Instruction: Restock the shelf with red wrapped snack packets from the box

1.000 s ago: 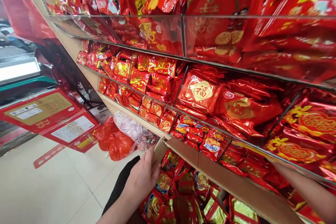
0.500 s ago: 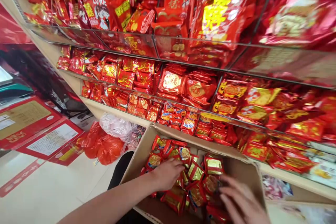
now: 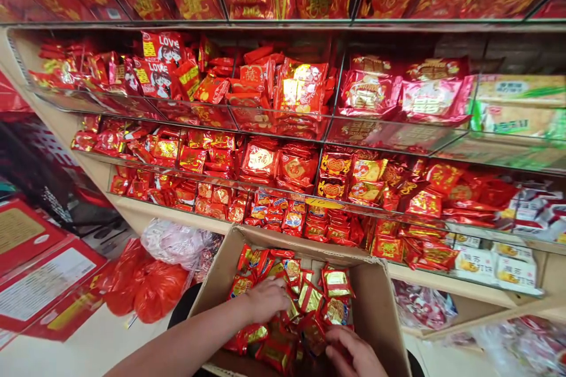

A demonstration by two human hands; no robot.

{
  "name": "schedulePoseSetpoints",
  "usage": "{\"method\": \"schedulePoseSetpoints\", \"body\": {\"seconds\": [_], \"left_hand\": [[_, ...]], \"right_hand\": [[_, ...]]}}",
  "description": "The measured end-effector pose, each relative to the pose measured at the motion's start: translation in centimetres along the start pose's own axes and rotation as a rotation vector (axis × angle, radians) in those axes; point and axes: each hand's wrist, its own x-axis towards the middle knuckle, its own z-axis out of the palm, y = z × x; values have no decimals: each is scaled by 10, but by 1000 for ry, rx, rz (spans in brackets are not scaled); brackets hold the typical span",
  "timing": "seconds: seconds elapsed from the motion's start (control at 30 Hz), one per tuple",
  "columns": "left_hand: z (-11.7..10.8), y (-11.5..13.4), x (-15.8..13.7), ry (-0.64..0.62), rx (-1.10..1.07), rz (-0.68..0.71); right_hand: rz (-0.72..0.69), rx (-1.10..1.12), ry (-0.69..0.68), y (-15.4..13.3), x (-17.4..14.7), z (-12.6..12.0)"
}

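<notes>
A cardboard box [image 3: 375, 312] stands in front of me, holding several small red-and-gold snack packets [image 3: 310, 297]. My left hand [image 3: 267, 299] is inside it, resting among the packets on the left, palm down. Its fingers are pressed together and curled, and whatever lies under the fingertips is hidden. My right hand [image 3: 354, 353] is low at the box's right side. Its fingers are bent but apart, and the fingertips are close beside a dark red packet [image 3: 313, 331]. I cannot tell if they touch it. Its thumb is out of sight.
Beyond the box rises a tiered shelf [image 3: 177, 221] with clear dividers, filled with red packets. White packets [image 3: 477, 265] lie at its lower right. Red plastic bags [image 3: 159, 290] and a whitish bag [image 3: 174, 244] sit on the floor at left, near red cartons [image 3: 48, 283].
The view has tilted up and turned right, showing more shelf. My right hand has come lower and closer to the packets. My left hand stays among them.
</notes>
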Motion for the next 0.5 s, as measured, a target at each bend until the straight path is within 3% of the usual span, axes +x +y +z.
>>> {"method": "schedulePoseSetpoints", "body": {"seconds": [0.1,0.2,0.4,0.5], "left_hand": [[-14,7,-5,84,-79,-152],[-15,15,-2,108,-132,-268],[15,14,-1,-181,-179,-243],[20,8,-6,-255,-211,-215]], "right_hand": [[165,142,43,-3,13,8],[278,92,55,-7,27,14],[262,34,-88,2,26,21],[278,12,-125,9,15,26]]}}
